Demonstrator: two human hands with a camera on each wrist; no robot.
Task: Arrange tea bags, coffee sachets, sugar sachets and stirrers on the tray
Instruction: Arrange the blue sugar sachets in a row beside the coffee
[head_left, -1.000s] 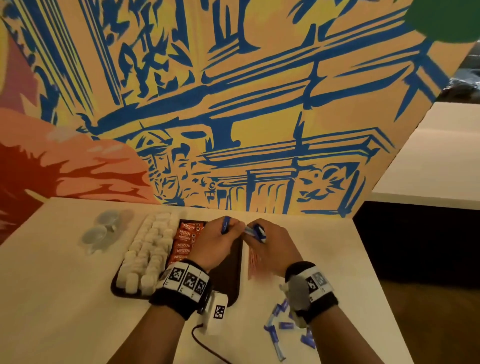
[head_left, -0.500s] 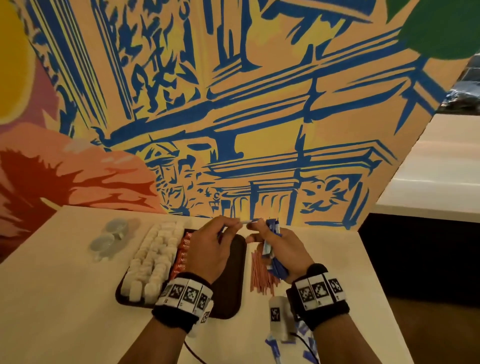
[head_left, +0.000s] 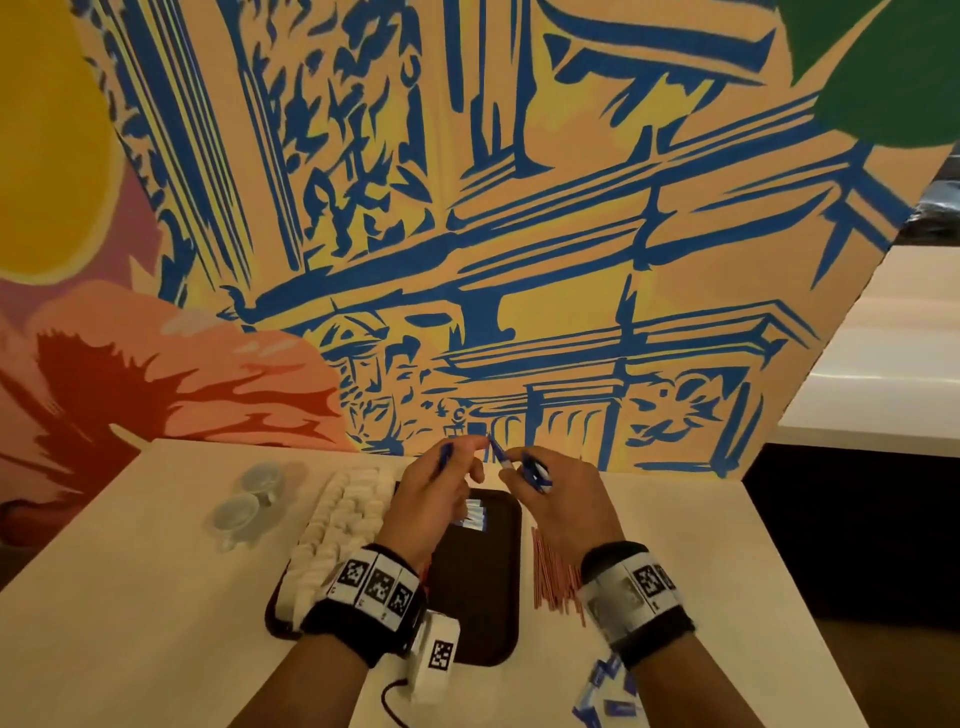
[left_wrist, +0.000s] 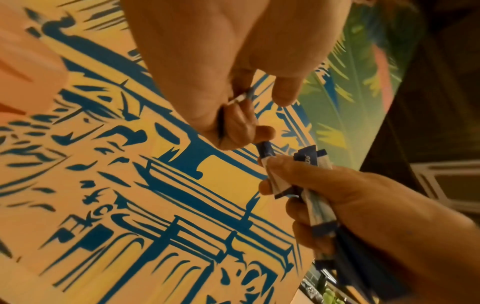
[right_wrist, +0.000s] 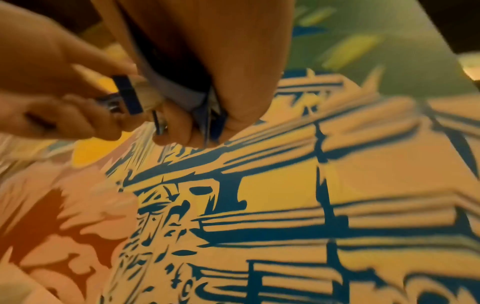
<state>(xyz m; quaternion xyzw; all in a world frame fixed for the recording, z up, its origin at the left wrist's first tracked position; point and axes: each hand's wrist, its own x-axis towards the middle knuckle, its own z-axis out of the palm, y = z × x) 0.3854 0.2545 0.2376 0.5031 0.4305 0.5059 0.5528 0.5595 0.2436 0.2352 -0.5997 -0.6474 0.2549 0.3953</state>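
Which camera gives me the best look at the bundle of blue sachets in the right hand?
Left wrist view: the blue sachets sit sharp and unobstructed in the right hand. The head view shows them small and distant; the right wrist view is blurred, the hand hiding most.

I see a painted mural wall (head_left: 519, 234) right behind the table (head_left: 130, 597): blue line-work on orange-yellow, red-pink patch at left, green at top right. Two clear plastic lids (head_left: 249, 499) lie on the table's left side, just beside each other. Pale counter (head_left: 883, 364) off to the right, well apart.
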